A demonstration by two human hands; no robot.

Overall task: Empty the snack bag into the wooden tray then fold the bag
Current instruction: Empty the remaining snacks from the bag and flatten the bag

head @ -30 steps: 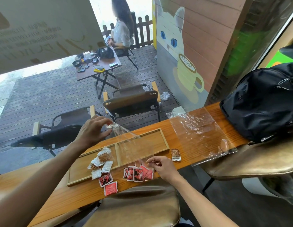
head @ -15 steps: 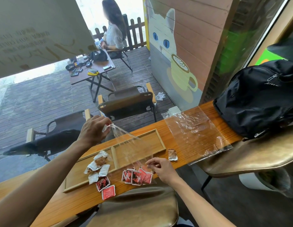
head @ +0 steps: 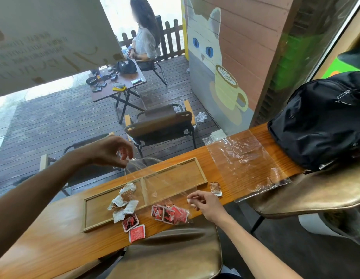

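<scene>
The clear snack bag [head: 155,178] hangs stretched over the wooden tray [head: 203,174]: the left hand [head: 106,152] pinches its upper corner at ten o'clock, the right hand [head: 207,204] pinches its lower edge at four o'clock. Red packets [head: 171,213] sit at its bottom. White wrappers [head: 124,202] lie in the tray's left compartment.

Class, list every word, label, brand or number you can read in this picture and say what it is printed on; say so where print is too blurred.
None reads clearly.
Large pale sign at top left: faint mirrored lines of lettering, unreadable.
Black backpack: small white logo, too blurred.
Red square snack packets inside the clear plastic bag: dark markings, illegible.
Small brown sachet on the wooden counter: print too small.
</scene>
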